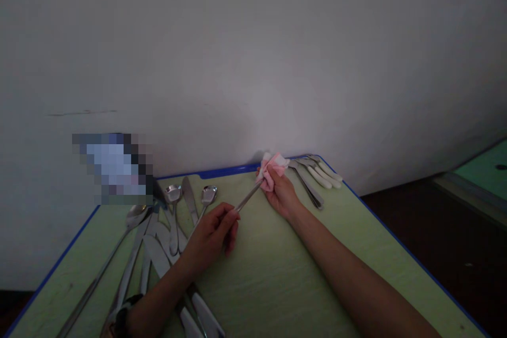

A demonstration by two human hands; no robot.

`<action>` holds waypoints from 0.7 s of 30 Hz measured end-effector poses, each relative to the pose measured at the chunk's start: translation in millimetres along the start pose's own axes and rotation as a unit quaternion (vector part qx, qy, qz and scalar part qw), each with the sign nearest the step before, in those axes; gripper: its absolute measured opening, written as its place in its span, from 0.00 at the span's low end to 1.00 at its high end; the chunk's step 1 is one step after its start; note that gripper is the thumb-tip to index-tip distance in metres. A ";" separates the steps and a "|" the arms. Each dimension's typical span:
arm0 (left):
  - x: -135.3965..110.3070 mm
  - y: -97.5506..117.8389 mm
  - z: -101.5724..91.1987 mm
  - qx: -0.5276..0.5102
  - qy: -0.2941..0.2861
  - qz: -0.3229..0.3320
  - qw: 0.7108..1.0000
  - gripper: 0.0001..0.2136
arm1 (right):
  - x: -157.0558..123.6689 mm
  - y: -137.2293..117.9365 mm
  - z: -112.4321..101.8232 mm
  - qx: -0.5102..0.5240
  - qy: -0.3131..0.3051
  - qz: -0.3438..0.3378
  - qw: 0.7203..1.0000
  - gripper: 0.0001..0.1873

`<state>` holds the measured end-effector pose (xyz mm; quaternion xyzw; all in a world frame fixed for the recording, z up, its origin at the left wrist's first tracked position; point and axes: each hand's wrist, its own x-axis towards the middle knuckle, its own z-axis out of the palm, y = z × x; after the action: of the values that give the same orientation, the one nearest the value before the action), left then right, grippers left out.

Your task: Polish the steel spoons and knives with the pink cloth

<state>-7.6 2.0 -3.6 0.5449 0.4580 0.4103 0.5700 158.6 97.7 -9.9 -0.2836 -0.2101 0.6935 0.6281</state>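
My left hand [214, 232] pinches the handle end of a slim metal utensil [246, 199] that slants up to the right over a green table [277, 274]. My right hand [279, 190] is closed round a pink cloth [272, 168] wrapped over the utensil's far end, so that end is hidden. Under and beside my left forearm lies a heap of spoons and knives [166, 232].
A second small group of cutlery with pale handles [317, 177] lies at the table's far right corner. The blue-edged table stands against a white wall. A blurred-out patch [113, 169] sits at the far left. Dark floor lies to the right.
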 end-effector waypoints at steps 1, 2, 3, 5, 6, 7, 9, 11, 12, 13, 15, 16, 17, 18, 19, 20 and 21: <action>-0.1 0.1 -0.1 -0.002 -0.005 0.003 1.000 0.15 | -0.3 -0.1 0.2 -0.002 -0.001 0.001 1.000 0.05; -0.3 0.5 -0.2 -0.005 -0.010 0.005 1.000 0.15 | -0.6 -0.1 0.4 -0.003 -0.003 0.002 1.000 0.06; -0.6 1.0 -0.2 -0.008 -0.017 0.008 1.000 0.16 | -0.8 -0.2 0.6 -0.004 -0.004 0.001 1.000 0.06; -1.5 2.5 0.0 -0.013 -0.030 0.011 0.999 0.16 | -1.3 -0.1 0.9 -0.003 -0.007 0.000 1.000 0.06; -2.0 3.3 0.2 -0.014 -0.038 0.012 0.999 0.16 | -1.5 0.0 0.9 -0.003 -0.010 0.001 1.000 0.07; -2.6 4.0 0.5 -0.014 -0.045 0.013 0.999 0.16 | -1.7 0.1 0.9 -0.004 -0.013 0.002 1.000 0.07; -3.5 5.1 1.1 -0.016 -0.056 0.011 0.998 0.16 | -1.9 0.3 0.8 -0.007 -0.025 0.000 1.000 0.08; -4.1 5.4 1.5 -0.020 -0.065 0.012 0.998 0.17 | -2.0 0.4 0.9 -0.013 -0.033 -0.005 0.999 0.08; -4.2 5.3 1.5 -0.021 -0.069 0.012 0.997 0.17 | -2.1 0.5 1.0 -0.016 -0.033 -0.007 0.999 0.08; -4.4 5.1 1.4 -0.021 -0.072 0.013 0.997 0.17 | -2.2 0.5 1.1 -0.018 -0.032 -0.009 0.999 0.08; -4.6 4.5 1.0 -0.017 -0.078 0.014 0.997 0.16 | -2.4 0.4 1.3 -0.019 -0.032 -0.011 0.999 0.08; -4.7 4.2 0.8 -0.015 -0.080 0.013 0.997 0.16 | -2.4 0.4 1.4 -0.019 -0.034 -0.011 0.999 0.08; -4.7 3.9 0.5 -0.013 -0.081 0.013 0.997 0.15 | -2.4 0.4 1.4 -0.018 -0.036 -0.010 0.999 0.08; -4.7 3.6 0.2 -0.012 -0.082 0.012 0.997 0.15 | -2.4 0.4 1.4 -0.017 -0.036 -0.009 0.999 0.07; -4.6 3.3 -0.1 -0.011 -0.082 0.011 0.996 0.15 | -2.3 0.5 1.4 -0.017 -0.033 -0.008 0.999 0.07; -4.6 3.1 -0.3 -0.011 -0.082 0.009 0.997 0.15 | -2.3 0.5 1.4 -0.018 -0.029 -0.007 0.999 0.07; -4.5 2.9 -0.4 -0.010 -0.082 0.007 0.997 0.16 | -2.2 0.5 1.4 -0.018 -0.024 -0.006 1.000 0.07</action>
<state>-9.0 -2.1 -0.4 0.5745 0.4020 0.3729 0.6077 157.4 95.5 -8.9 -0.2774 -0.2393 0.6921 0.6220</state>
